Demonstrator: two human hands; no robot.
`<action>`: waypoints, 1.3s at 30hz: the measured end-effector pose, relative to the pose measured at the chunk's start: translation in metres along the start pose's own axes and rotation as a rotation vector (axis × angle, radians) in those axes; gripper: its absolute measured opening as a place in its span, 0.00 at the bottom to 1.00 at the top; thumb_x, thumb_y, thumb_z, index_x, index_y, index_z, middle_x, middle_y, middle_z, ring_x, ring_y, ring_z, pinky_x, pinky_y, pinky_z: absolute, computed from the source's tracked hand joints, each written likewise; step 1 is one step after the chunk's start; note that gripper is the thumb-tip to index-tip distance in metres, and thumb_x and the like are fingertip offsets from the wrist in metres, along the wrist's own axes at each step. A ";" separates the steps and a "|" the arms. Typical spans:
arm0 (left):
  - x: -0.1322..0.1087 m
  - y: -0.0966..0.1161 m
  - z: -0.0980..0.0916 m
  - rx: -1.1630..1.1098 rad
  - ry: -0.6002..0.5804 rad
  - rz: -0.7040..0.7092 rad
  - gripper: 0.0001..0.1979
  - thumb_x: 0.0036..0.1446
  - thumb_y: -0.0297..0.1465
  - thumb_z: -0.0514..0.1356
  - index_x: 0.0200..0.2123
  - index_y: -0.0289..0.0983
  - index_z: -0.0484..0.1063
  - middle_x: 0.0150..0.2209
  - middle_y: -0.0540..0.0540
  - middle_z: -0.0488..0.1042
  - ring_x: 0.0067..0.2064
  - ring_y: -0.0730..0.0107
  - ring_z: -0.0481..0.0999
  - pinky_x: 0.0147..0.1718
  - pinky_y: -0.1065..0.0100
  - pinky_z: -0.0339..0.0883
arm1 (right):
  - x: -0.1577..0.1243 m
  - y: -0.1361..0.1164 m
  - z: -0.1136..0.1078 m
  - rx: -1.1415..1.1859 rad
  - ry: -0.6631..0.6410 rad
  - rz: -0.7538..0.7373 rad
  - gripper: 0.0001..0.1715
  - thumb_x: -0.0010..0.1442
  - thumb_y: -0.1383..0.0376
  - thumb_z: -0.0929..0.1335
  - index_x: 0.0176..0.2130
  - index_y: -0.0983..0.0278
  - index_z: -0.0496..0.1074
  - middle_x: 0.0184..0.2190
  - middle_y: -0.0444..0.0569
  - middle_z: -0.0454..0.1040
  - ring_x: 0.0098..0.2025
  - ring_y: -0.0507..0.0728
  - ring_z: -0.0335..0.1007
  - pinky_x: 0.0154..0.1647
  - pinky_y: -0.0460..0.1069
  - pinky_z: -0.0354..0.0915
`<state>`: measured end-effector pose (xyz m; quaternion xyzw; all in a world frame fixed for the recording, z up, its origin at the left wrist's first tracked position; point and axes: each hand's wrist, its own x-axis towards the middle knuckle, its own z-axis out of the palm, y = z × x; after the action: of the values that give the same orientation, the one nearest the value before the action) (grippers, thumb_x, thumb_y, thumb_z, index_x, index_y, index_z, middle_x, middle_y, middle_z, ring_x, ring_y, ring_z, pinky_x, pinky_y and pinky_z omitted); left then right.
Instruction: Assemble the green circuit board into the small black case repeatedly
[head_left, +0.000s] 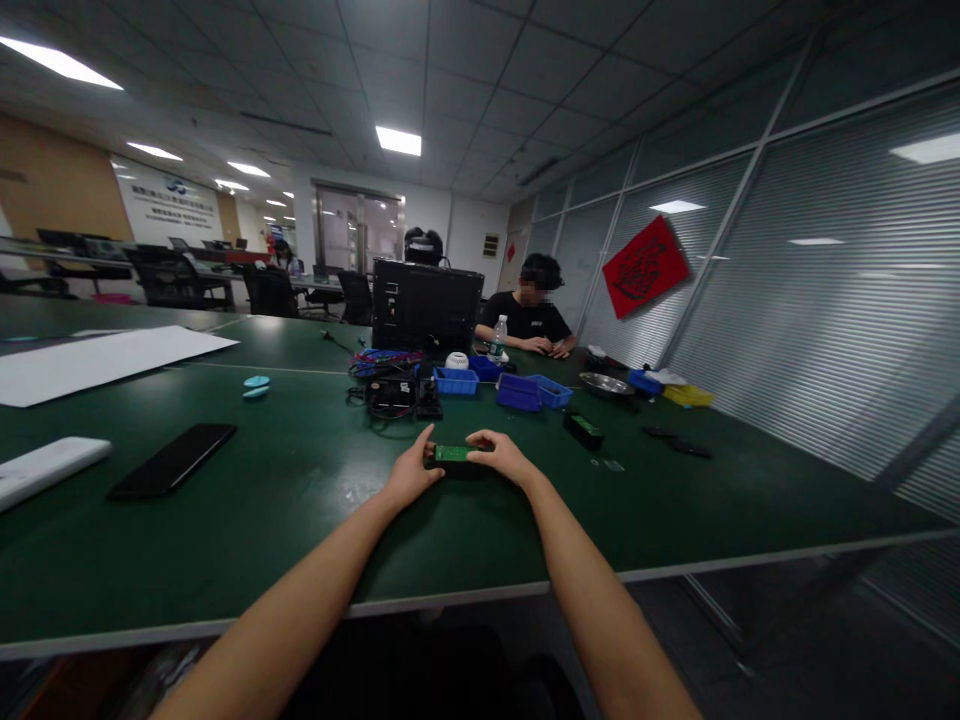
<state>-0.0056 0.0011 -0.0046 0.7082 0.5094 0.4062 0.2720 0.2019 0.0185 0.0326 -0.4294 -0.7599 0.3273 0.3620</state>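
Note:
A small black module with a green circuit board on top (452,457) rests on the dark green table (300,520). My left hand (411,475) grips its left end with fingers curled around it. My right hand (501,455) pinches its right end from above. Both arms reach forward from the near edge. A similar black and green module (583,427) lies to the right, apart from my hands.
Blue bins (519,391), a metal bowl (606,384), cables and a black device (391,396) sit behind my hands. A black phone (174,458) and white bar (45,468) lie at left. A person (534,320) sits beyond a black case (426,305).

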 end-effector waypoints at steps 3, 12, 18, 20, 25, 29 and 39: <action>-0.001 0.003 -0.001 -0.012 -0.003 -0.009 0.44 0.39 0.26 0.61 0.60 0.40 0.45 0.44 0.47 0.70 0.42 0.70 0.71 0.41 0.70 0.63 | -0.001 -0.002 0.000 -0.010 -0.009 0.023 0.23 0.44 0.58 0.70 0.41 0.66 0.71 0.39 0.49 0.72 0.41 0.56 0.66 0.46 0.51 0.59; 0.000 0.000 -0.001 0.026 0.019 -0.036 0.42 0.40 0.28 0.61 0.59 0.39 0.47 0.44 0.46 0.69 0.41 0.70 0.70 0.41 0.70 0.63 | 0.002 0.009 0.001 -0.273 -0.028 0.096 0.27 0.42 0.56 0.71 0.42 0.64 0.70 0.40 0.49 0.71 0.41 0.57 0.66 0.42 0.49 0.60; 0.001 -0.006 0.001 0.026 0.027 -0.036 0.40 0.42 0.30 0.61 0.59 0.40 0.48 0.43 0.46 0.69 0.40 0.72 0.70 0.40 0.70 0.64 | 0.008 0.049 -0.024 -0.428 0.416 0.405 0.29 0.43 0.53 0.69 0.42 0.67 0.70 0.37 0.55 0.72 0.37 0.59 0.69 0.33 0.49 0.61; 0.001 -0.007 0.001 0.026 0.026 -0.041 0.40 0.42 0.30 0.61 0.59 0.40 0.49 0.43 0.46 0.69 0.40 0.72 0.70 0.40 0.70 0.64 | 0.008 0.061 -0.033 -0.468 0.508 0.455 0.28 0.47 0.49 0.66 0.42 0.66 0.70 0.37 0.56 0.72 0.37 0.60 0.69 0.32 0.49 0.61; 0.002 -0.008 0.001 0.033 0.024 -0.032 0.39 0.42 0.30 0.61 0.58 0.39 0.50 0.43 0.45 0.69 0.39 0.71 0.69 0.40 0.69 0.63 | 0.011 0.068 -0.035 -0.555 0.592 0.475 0.21 0.53 0.56 0.62 0.40 0.67 0.71 0.36 0.59 0.72 0.37 0.60 0.69 0.33 0.49 0.61; 0.003 -0.008 0.002 0.043 0.020 -0.033 0.39 0.42 0.29 0.61 0.58 0.40 0.51 0.42 0.46 0.70 0.39 0.72 0.70 0.40 0.70 0.63 | 0.011 0.054 -0.023 -0.594 0.583 0.392 0.19 0.51 0.59 0.64 0.42 0.66 0.69 0.39 0.57 0.69 0.40 0.59 0.67 0.38 0.49 0.60; 0.001 -0.005 0.002 0.056 0.016 -0.032 0.37 0.42 0.29 0.61 0.58 0.40 0.52 0.42 0.47 0.69 0.39 0.72 0.70 0.41 0.70 0.63 | 0.007 0.035 0.002 -0.642 0.382 0.236 0.21 0.47 0.63 0.67 0.42 0.62 0.63 0.42 0.52 0.63 0.44 0.57 0.61 0.43 0.50 0.58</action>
<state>-0.0064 0.0038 -0.0094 0.7039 0.5342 0.3931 0.2542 0.2118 0.0390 0.0051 -0.6586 -0.6879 0.0264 0.3039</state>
